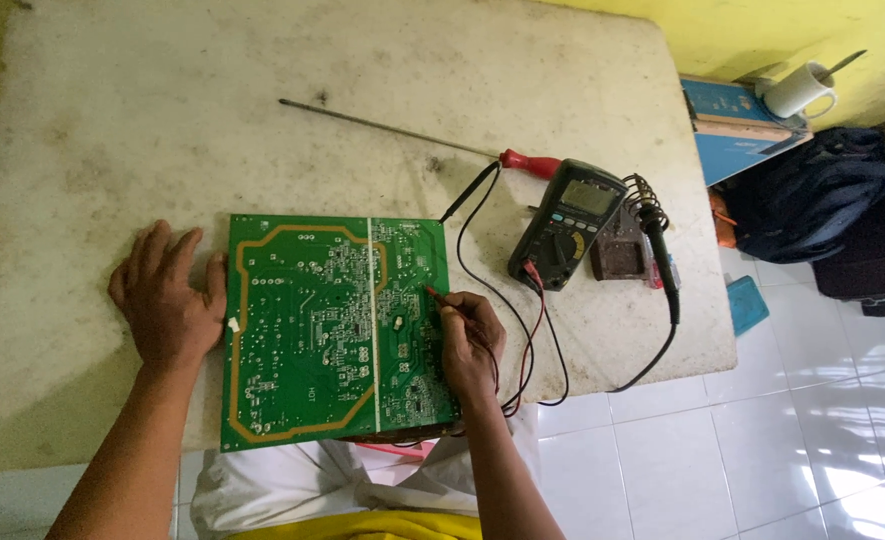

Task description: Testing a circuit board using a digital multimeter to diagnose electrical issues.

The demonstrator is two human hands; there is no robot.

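Right now the flat green printed circuit board [334, 330] lies solder side up on the worn, stained white surface [162, 120], with its near edge reaching just over the rim toward the person. The left hand [167, 300] rests flat and open beside the board's left edge, the thumb touching that edge, and it holds nothing. The right hand [470, 345] is closed in a narrow pinch on a thin red probe [434, 294], whose tip touches the board near its right side.

Such a board seems light and stiff, but I judge it fragile: the small solder points and tracks can scratch, and it may slide on the smooth surface. It is best taken by its bare edges, not by the middle.

Red and black leads [537, 330] run from the right hand to the dark handheld multimeter [567, 222], which lies well to the right of the board. The black probe [470, 192] lies loose above the board's right corner. Beside the meter stands a soldering iron in its coil stand [652, 230], and a long screwdriver with a red handle [412, 135] lies further back.
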